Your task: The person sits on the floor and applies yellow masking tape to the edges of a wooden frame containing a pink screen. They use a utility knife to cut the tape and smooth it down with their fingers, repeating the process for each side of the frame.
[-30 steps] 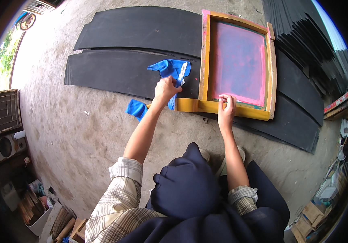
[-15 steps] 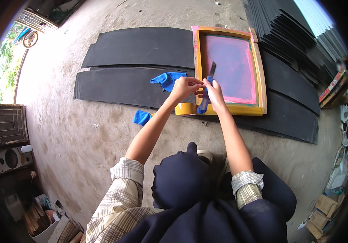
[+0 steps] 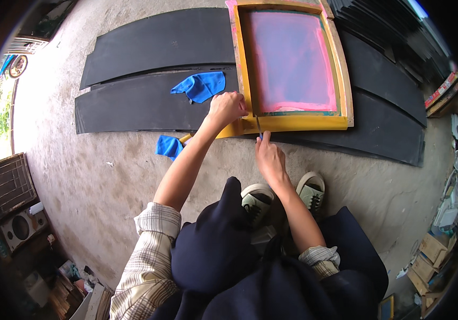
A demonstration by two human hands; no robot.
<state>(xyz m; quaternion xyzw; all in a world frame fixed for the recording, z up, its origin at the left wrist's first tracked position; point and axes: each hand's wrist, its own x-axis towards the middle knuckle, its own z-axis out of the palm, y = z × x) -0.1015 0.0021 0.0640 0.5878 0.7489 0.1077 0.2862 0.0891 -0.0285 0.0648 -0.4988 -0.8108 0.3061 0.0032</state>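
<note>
A wooden screen-printing frame [image 3: 344, 80] with a pink-edged mesh [image 3: 290, 64] lies on black boards. Yellow tape [image 3: 303, 125] runs along its near rail and sticks out past the left corner. My left hand [image 3: 227, 108] is closed at that corner, fingers pinching the tape; the fingertips are partly hidden. Just right of it, my right hand [image 3: 271, 159] grips a utility knife [image 3: 258, 124], its blade pointing away from me and against the tape near the corner. A blue cloth [image 3: 201, 87] rests on the board beyond my left hand.
Black curved boards [image 3: 159, 40] spread left and right beneath the frame. Another blue cloth [image 3: 169, 146] lies at the near board's edge by my left forearm. My shoes [image 3: 310, 191] stand on the concrete floor [image 3: 95, 197]. More dark sheets [image 3: 378, 32] are stacked at the far right.
My right hand has come nearer to me and lowered the knife blade to the tape at the frame's corner. My left hand has parted from it. The view has shifted.
</note>
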